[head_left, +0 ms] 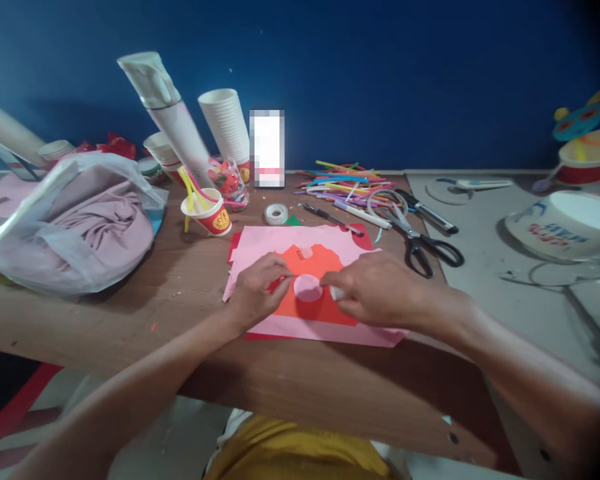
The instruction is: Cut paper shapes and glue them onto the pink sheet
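Note:
A pale pink paper circle [309, 288] is between my two hands, above an orange paper sheet [320, 262] and casting a shadow on it. My left hand [260, 288] pinches at the circle's upper left edge with thumb and fingertips. From the other side, my right hand [380, 288] has its index fingertip at the circle's right edge. A small white object [337, 293] is tucked under that hand's curled fingers, too covered to identify. Beneath the orange sheet lie pink paper [253, 243] with cut edges and red paper [235, 243].
Behind the papers are a tape roll [276, 213], a pen [333, 219], scissors [420, 243], a cutter knife [433, 212] and coloured pipe cleaners [340, 183]. A red paper cup [213, 217], stacked cups [224, 127] and a plastic bag [95, 233] stand left. A white bowl [555, 227] is right.

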`<state>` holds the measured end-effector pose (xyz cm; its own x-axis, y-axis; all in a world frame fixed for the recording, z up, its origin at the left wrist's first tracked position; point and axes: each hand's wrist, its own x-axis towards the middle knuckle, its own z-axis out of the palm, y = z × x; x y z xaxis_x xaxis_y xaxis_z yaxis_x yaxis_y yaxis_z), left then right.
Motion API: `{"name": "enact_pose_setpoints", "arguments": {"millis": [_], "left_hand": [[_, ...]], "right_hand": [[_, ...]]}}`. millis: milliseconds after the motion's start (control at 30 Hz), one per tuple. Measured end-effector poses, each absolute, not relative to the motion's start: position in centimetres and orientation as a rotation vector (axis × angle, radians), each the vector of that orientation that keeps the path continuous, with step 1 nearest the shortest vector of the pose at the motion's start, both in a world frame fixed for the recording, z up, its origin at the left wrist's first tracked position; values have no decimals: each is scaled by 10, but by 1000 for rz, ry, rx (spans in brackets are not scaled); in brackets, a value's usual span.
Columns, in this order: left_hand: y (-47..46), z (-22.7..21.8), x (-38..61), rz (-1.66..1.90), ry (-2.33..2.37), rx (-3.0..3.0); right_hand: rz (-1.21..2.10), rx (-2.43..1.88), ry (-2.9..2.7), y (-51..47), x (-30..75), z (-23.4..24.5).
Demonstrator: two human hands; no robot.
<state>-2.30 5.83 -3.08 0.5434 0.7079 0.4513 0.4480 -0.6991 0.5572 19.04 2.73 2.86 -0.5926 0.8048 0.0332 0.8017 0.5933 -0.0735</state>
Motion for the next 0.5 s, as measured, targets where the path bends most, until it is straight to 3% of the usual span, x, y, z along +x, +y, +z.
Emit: {"name": "enact_pose_setpoints", "arguments": {"millis": [133,500], "left_hand": [[57,-28,-19,878,885,2700],[62,-40,-19,781,787,3008]], "right_hand": [[-107,-1412,-2814,13,182,23],[216,-1446,-2988,15,176,17]]}}
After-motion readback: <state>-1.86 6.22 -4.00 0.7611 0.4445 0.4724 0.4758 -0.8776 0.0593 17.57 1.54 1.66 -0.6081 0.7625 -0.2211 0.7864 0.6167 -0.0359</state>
